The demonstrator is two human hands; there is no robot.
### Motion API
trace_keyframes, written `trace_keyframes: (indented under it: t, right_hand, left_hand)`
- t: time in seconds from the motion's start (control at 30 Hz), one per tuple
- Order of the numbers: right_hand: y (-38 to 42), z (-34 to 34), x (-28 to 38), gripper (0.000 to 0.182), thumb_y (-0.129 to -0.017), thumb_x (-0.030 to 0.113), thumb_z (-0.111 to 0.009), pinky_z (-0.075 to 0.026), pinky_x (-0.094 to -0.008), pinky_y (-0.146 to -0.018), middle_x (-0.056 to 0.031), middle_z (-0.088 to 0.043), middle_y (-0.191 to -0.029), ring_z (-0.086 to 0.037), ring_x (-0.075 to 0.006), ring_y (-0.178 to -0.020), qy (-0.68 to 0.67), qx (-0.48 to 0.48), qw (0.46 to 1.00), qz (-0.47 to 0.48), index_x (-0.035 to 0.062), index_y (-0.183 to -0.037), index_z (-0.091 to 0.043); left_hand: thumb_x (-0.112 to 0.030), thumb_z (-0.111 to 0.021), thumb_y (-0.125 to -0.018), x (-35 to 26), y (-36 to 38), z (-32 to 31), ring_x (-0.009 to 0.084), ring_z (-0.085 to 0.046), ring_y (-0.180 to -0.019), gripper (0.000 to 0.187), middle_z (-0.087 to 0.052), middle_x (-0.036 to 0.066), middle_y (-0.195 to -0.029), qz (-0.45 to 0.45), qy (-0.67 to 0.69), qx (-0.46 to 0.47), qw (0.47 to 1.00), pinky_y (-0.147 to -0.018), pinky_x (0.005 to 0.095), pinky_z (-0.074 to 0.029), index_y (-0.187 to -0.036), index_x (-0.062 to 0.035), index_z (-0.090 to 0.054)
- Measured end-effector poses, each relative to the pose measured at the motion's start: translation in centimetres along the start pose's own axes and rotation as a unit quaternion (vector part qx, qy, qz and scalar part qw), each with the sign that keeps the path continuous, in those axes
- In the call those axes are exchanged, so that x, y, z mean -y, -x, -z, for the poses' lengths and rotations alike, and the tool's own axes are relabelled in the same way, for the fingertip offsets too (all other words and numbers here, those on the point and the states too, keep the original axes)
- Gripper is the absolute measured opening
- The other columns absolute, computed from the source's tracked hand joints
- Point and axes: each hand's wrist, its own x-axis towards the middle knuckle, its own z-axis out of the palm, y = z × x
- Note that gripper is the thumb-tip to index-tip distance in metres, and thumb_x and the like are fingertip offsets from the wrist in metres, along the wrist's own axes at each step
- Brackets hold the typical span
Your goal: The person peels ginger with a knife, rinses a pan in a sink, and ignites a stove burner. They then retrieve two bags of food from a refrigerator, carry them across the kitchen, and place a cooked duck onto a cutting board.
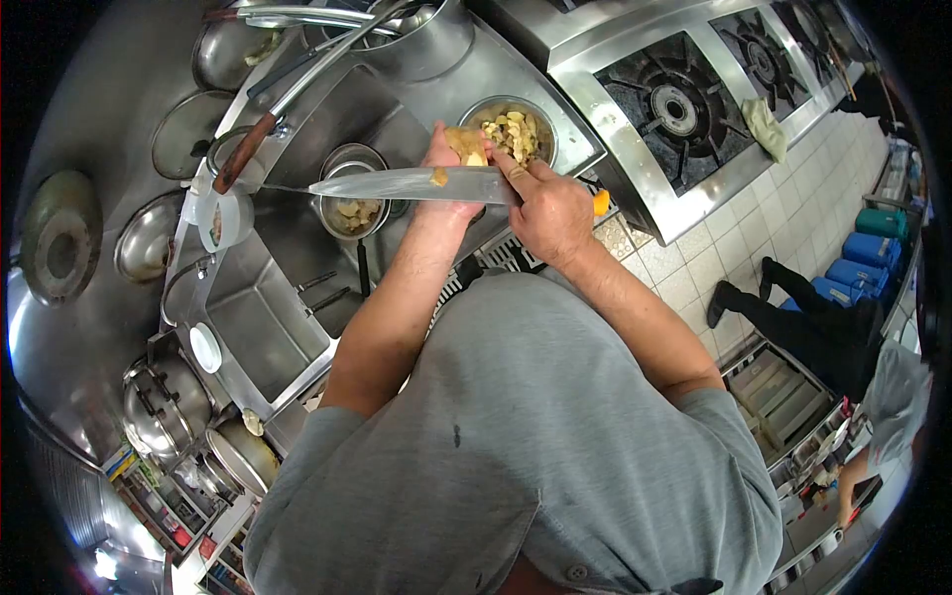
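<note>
My left hand (pixel 437 155) is closed round a partly cut potato (pixel 464 145) with brownish skin and pale yellow flesh. My right hand (pixel 552 212) grips a large knife (pixel 392 185), its broad blade pointing left across my left wrist. A small brownish scrap (pixel 439 177) sticks to the blade. An orange end (pixel 601 202) shows behind my right hand, probably the knife's handle. Just beyond my hands stands a steel bowl (pixel 553 139) of cut potato pieces (pixel 513 132). In the sink below the blade, a pan (pixel 333 224) with a black handle holds pale scraps.
The steel sink (pixel 268 317) lies left, with a white container (pixel 226 220) on its ledge. A large pot (pixel 436 45) stands at the back. Gas burners (pixel 674 104) and a cloth (pixel 764 129) are at right. Another person in dark trousers (pixel 823 337) stands farther right.
</note>
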Motion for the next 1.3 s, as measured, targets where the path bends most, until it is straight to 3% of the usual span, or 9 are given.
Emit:
trace_keyframes:
  t: [0.27, 0.43, 0.57, 0.63, 0.8, 0.9, 1.13, 1.2, 1.3]
  right_hand:
    - [-0.2, -1.2, -3.9, 0.059, -0.073, 0.012, -0.067, -0.056, -0.0422, -0.065, -0.0077, -0.064, -0.086, -0.067, -0.0306, -0.071, 0.01, 0.007, 1.0, -0.011, 0.0232, -0.131, -0.063]
    - [-0.4, -1.5, -6.6, 0.051, -0.08, 0.015, -0.062, -0.056, -0.0446, -0.071, -0.0077, -0.067, -0.094, -0.069, -0.0318, -0.08, 0.019, 0.066, 0.996, -0.059, 0.0262, -0.13, -0.063]
    - [-0.4, -1.3, -7.0, 0.051, -0.081, 0.016, -0.062, -0.056, -0.0443, -0.071, -0.0076, -0.067, -0.094, -0.069, -0.0317, -0.081, 0.027, 0.08, 0.995, -0.057, 0.0266, -0.131, -0.062]
    - [-0.3, -1.3, -7.5, 0.051, -0.081, 0.016, -0.062, -0.056, -0.0446, -0.073, -0.0086, -0.068, -0.095, -0.069, -0.0318, -0.083, 0.034, 0.089, 0.994, -0.054, 0.0262, -0.132, -0.062]
    - [0.2, 0.1, -10.0, 0.052, -0.081, 0.016, -0.062, -0.055, -0.0452, -0.077, -0.0118, -0.068, -0.098, -0.068, -0.0325, -0.087, 0.059, 0.076, 0.99, -0.1, 0.0252, -0.132, -0.061]
    - [-0.1, 1.3, -8.1, 0.052, -0.08, 0.014, -0.064, -0.055, -0.0451, -0.076, -0.0122, -0.068, -0.097, -0.069, -0.0327, -0.084, 0.039, 0.066, 0.992, -0.101, 0.0243, -0.131, -0.062]
    - [1.5, 0.4, -1.6, 0.036, -0.086, 0.017, -0.066, -0.054, -0.0427, -0.062, -0.0085, -0.066, -0.08, -0.067, -0.0312, -0.068, -0.035, 0.015, 0.999, -0.036, 0.0199, -0.123, -0.068]
    - [1.4, 0.5, -1.0, 0.042, -0.083, 0.015, -0.068, -0.054, -0.0425, -0.06, -0.0086, -0.064, -0.08, -0.067, -0.0307, -0.068, -0.02, 0.014, 1.0, -0.02, 0.0189, -0.124, -0.067]
    - [1.3, 0.7, -0.8, 0.049, -0.077, 0.012, -0.069, -0.054, -0.0425, -0.06, -0.0088, -0.063, -0.08, -0.066, -0.0306, -0.067, -0.008, 0.024, 1.0, -0.015, 0.0193, -0.126, -0.066]
  left_hand:
    - [-0.043, -0.05, -0.102, 0.1, 1.5, -1.2, 0.0231, -0.06, -0.075, 0.042, -0.062, 0.01, -0.078, 0.016, 0.002, 0.012, 1.0, -0.078, 0.0384, -0.052, -0.083, -0.0076, -0.061]
    - [-0.04, -0.062, -0.096, -0.8, 1.9, -0.8, 0.0206, -0.056, -0.073, 0.035, -0.061, 0.006, -0.078, 0.072, 0.001, -0.047, 0.996, -0.067, 0.0335, -0.046, -0.078, -0.0102, -0.06]
    - [-0.039, -0.062, -0.097, -0.8, 1.8, 0.1, 0.0199, -0.053, -0.071, 0.033, -0.056, 0.004, -0.074, 0.091, 0.011, -0.052, 0.994, -0.063, 0.032, -0.042, -0.08, -0.0106, -0.059]
    - [-0.041, -0.056, -0.099, -1.2, 1.5, 1.2, 0.0203, -0.051, -0.072, 0.037, -0.05, 0.004, -0.073, 0.142, 0.038, 0.038, 0.988, -0.06, 0.0312, -0.042, -0.081, -0.0089, -0.056]
    - [-0.042, -0.046, -0.103, -2.1, 3.6, 0.5, 0.0221, -0.051, -0.072, 0.041, -0.051, 0.009, -0.081, 0.096, -0.008, -0.016, 0.995, -0.057, 0.0305, -0.043, -0.089, -0.005, -0.053]
    - [-0.046, -0.042, -0.104, -1.7, 3.3, -0.5, 0.0221, -0.053, -0.074, 0.044, -0.055, 0.009, -0.084, 0.068, -0.069, -0.123, 0.988, -0.058, 0.0335, -0.043, -0.094, -0.0059, -0.055]
    - [-0.037, -0.043, -0.104, 1.3, 2.8, 1.9, 0.0207, -0.063, -0.093, 0.038, -0.065, 0.007, -0.107, 0.096, -0.013, 0.088, 0.991, -0.076, 0.0362, -0.055, -0.122, -0.0075, -0.058]
    - [-0.038, -0.043, -0.104, 1.8, 4.4, -2.0, 0.0231, -0.065, -0.099, 0.038, -0.066, 0.008, -0.111, 0.068, -0.037, -0.054, 0.996, -0.083, 0.0392, -0.055, -0.12, -0.0078, -0.059]
    - [-0.039, -0.043, -0.104, 1.6, 4.8, -3.1, 0.0245, -0.066, -0.097, 0.037, -0.067, 0.009, -0.109, 0.077, -0.032, -0.046, 0.995, -0.085, 0.0403, -0.055, -0.118, -0.0075, -0.058]
